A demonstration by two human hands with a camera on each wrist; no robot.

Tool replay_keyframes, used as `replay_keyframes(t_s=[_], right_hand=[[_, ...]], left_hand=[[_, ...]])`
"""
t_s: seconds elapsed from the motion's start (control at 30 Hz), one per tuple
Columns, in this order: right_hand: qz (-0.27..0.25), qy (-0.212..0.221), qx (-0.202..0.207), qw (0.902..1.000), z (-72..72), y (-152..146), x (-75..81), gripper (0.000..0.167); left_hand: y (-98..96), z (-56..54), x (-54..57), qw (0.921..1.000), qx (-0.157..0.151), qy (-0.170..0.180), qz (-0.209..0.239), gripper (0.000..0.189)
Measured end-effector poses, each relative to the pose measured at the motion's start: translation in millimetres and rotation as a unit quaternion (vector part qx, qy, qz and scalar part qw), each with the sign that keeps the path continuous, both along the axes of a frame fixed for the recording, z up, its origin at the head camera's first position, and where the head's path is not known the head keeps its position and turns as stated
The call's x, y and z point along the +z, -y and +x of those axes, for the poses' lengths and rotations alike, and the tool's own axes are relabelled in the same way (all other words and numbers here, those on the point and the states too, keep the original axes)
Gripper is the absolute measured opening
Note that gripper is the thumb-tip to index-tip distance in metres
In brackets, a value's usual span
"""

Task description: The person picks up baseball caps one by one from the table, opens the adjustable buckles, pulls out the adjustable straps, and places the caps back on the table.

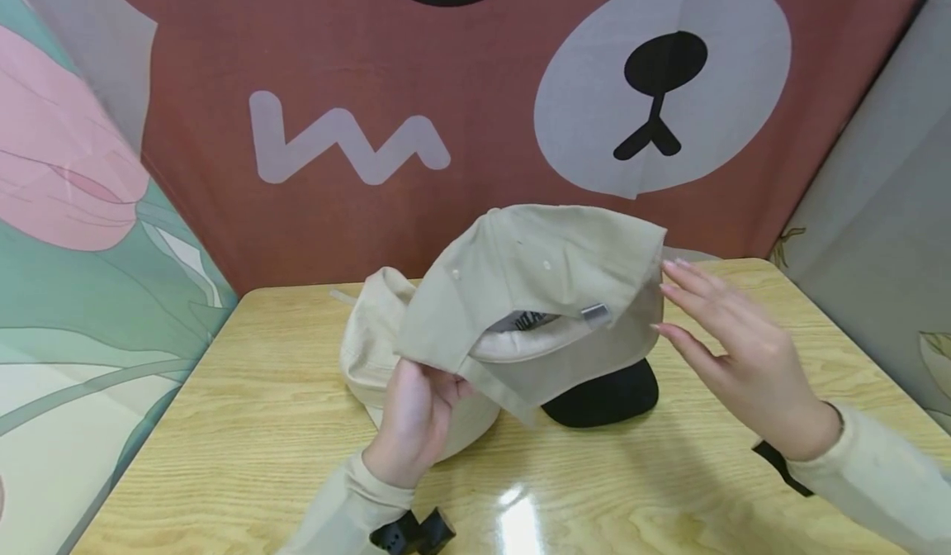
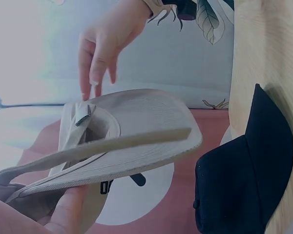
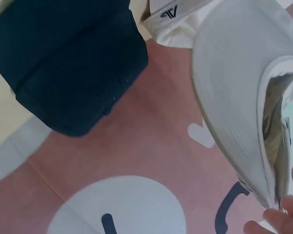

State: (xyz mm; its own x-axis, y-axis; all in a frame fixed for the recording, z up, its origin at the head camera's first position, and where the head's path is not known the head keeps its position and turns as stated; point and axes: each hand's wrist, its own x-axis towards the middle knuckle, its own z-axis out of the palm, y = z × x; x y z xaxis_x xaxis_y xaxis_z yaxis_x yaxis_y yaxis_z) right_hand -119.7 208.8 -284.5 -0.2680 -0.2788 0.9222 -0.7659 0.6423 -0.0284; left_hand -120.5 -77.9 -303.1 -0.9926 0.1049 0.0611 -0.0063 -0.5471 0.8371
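Observation:
My left hand [image 1: 419,415] grips a beige baseball cap [image 1: 550,249] by its lower left edge, holding it up above the table. The cap's back opening faces me, with a strap [image 1: 499,390] hanging loose below it and a metal buckle [image 1: 596,315] at the opening's right end. In the left wrist view the strap [image 2: 127,141] stretches across the brim [image 2: 161,114]. My right hand [image 1: 735,340] is at the cap's right side, fingers extended and fingertips right at its edge. In the right wrist view only some fingertips [image 3: 278,222] show, beside the cap.
A second, cream cap [image 1: 367,340] lies on the wooden table [image 1: 260,423] behind my left hand; a small dark mark shows on it in the right wrist view. A black cap [image 1: 605,394] sits under the held one. A red bear-print cloth [image 1: 490,59] hangs behind the table.

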Motion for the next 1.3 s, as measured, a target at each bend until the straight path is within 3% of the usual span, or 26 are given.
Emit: replay_keyframes(t_s=[0.3, 0.8, 0.9, 1.07, 1.3], right_hand=[[0.001, 0.059, -0.036, 0.9976, 1.4, -6, -21.0, 0.061], [-0.011, 0.143, -0.068, 0.9873, 3.8, -7, -33.9, 0.058], [-0.022, 0.173, -0.063, 0.9827, 4.1, -7, -38.1, 0.052], [-0.029, 0.231, -0.06, 0.9706, 5.8, -5, -46.0, 0.016], [-0.041, 0.297, -0.061, 0.9522, 8.9, -1, -51.6, 0.021]], left_hand=[[-1.0, 0.6, 1.3, 0.9999, 0.001, 0.009, 0.013, 0.031], [-0.2, 0.4, 1.3, 0.9991, -0.01, 0.01, 0.04, 0.035], [-0.7, -0.1, 1.9, 0.9987, -0.013, 0.008, 0.049, 0.036], [-1.7, -0.9, 2.2, 0.9979, -0.018, 0.001, 0.062, 0.037], [-1.9, -0.5, 1.3, 0.9968, -0.031, -0.01, 0.073, 0.039]])
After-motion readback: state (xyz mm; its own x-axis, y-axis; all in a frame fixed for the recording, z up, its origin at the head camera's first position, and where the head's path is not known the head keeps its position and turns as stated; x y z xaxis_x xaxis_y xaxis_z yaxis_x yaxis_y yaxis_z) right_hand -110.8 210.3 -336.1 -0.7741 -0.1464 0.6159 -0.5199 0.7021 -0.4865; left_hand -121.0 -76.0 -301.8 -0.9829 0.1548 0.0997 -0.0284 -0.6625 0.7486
